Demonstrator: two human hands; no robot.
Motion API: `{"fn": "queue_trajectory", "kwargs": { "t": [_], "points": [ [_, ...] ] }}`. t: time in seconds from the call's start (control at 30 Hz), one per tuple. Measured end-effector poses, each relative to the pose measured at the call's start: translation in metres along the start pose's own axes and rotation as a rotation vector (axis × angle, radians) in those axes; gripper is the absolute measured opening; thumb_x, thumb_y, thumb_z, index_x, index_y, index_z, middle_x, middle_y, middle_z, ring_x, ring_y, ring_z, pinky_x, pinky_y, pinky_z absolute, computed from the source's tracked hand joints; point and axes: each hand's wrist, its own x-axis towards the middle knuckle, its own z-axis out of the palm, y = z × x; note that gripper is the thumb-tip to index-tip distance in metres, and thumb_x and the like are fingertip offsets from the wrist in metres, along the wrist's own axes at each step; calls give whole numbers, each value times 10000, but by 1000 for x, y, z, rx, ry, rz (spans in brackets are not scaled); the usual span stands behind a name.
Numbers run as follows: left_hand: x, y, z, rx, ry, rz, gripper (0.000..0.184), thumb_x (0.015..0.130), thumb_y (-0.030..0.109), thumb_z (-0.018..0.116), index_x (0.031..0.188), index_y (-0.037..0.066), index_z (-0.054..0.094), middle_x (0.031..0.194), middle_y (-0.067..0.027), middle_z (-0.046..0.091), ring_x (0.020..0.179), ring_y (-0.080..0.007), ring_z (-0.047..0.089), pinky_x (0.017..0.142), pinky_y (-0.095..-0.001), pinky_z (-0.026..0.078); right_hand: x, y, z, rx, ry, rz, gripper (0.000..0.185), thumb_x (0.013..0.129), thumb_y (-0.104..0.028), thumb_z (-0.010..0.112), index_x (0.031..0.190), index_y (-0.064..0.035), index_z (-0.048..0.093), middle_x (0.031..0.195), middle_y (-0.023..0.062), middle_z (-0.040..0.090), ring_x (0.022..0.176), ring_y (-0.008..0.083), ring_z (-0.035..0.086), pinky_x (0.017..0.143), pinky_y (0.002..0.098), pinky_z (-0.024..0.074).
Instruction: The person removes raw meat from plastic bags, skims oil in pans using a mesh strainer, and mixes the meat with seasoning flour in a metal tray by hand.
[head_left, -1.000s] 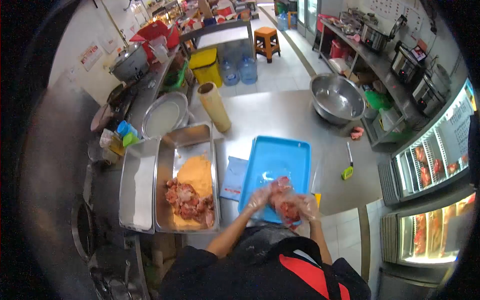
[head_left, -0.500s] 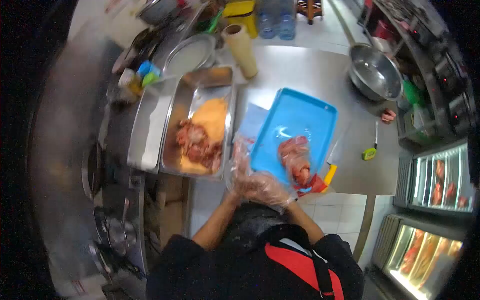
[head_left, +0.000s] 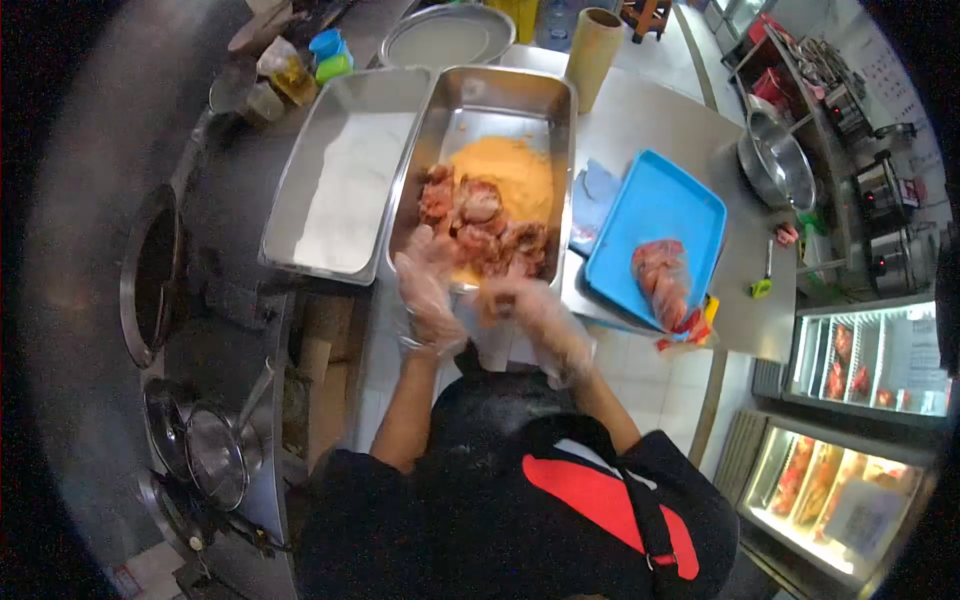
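I take the steel pan [head_left: 490, 110] as the dial centre, with 12 o'clock at its far edge. The meat pieces [head_left: 480, 205] lie inside this pan, heaped across its near half from 8 through 5 o'clock. I read them as irregular raw chunks, dark red with paler pink areas and a moist sheen; the piece at the heap's top centre is the palest. Orange powder [head_left: 515, 170] spreads beyond the heap toward 1 o'clock and shows at its near edge. I locate the left hand [head_left: 428, 295] at 7 o'clock, at the near rim, clear-gloved, fingers pointing toward the heap; blur prevents me from telling whether they are spread or together. The right hand [head_left: 540, 315], likewise gloved, is between 5 and 6 o'clock at the near rim; I cannot tell its finger state or whether it pinches anything. At 9 o'clock, a second pan [head_left: 350, 88] contains white powder [head_left: 345, 200]. At 4 o'clock, a wrapped meat portion [head_left: 662, 275] rests on a blue tray [head_left: 670, 200].
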Motion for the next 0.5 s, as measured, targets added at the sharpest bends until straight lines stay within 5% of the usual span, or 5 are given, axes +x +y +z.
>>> {"fn": "queue_trajectory", "kwargs": {
  "t": [0.07, 0.1, 0.2, 0.23, 0.5],
  "points": [
    [7, 9, -33, 26, -66, 38, 490, 973, 417, 377, 1216, 0, 461, 1129, -62, 539, 1025, -161, 512, 974, -323, 388, 31, -9, 35, 543, 308, 104, 606, 852, -407, 586, 1283, -3, 447, 1248, 128, 496, 1103, 241, 524, 849, 420, 480],
    [8, 5, -56, 71, -183, -3, 434, 979, 394, 379, 1170, 17, 480, 1019, -52, 543, 918, -141, 524, 897, -303, 436, 42, 24, 29, -176, 388, -81, 588, 870, -359, 567, 1320, -17, 403, 1272, 119, 479, 1141, 255, 499, 913, 439, 441],
    [-20, 20, -35, -51, -121, -391, 332, 918, 321, 506, 982, 2, 568, 930, -95, 602, 865, -207, 571, 816, -343, 463, 63, 29, 59, -617, 411, -253, 575, 920, -366, 448, 1397, -86, 294, 1378, 105, 354, 1260, 266, 361, 1028, 479, 315],
    [-19, 43, -34, 305, -327, -200, 323, 881, 312, 573, 953, -3, 579, 879, -122, 601, 812, -244, 584, 767, -373, 478, 68, 30, 68, -568, 397, -225, 572, 923, -373, 439, 1398, -90, 291, 1383, 103, 346, 1265, 264, 356, 1032, 476, 310],
    [-14, 36, -52, 523, -236, 155, 225, 858, 196, 611, 755, 3, 557, 685, -178, 540, 668, -371, 538, 609, -435, 416, 112, 24, 99, -345, 215, -34, 557, 953, -426, 362, 1408, -119, 269, 1427, 89, 287, 1299, 249, 319, 1068, 449, 267]
  ]
}}
